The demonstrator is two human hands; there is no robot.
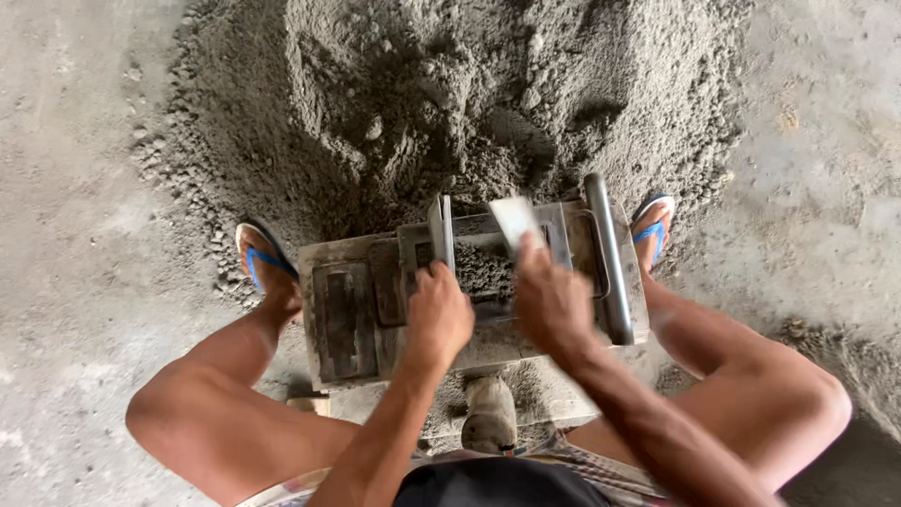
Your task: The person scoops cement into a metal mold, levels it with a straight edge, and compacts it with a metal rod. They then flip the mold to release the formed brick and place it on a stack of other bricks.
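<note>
A grey metal block mould [349, 319] stands on the ground between my knees, its middle cavity holding damp grey mix [483, 270]. My left hand [437, 314] grips the mould's near left edge beside an upright metal plate [442, 232]. My right hand [550, 299] holds a flat pale scraper [515, 222] tilted over the filled cavity. A round metal handle bar [608, 258] runs along the mould's right side.
A large heap of grey sand-cement mix [450, 94] rises just beyond the mould. My feet in blue sandals [261, 258] [652, 225] rest either side. Bare concrete floor [66, 188] spreads left and right. A worn lump-shaped part [489, 413] sits under the mould's near side.
</note>
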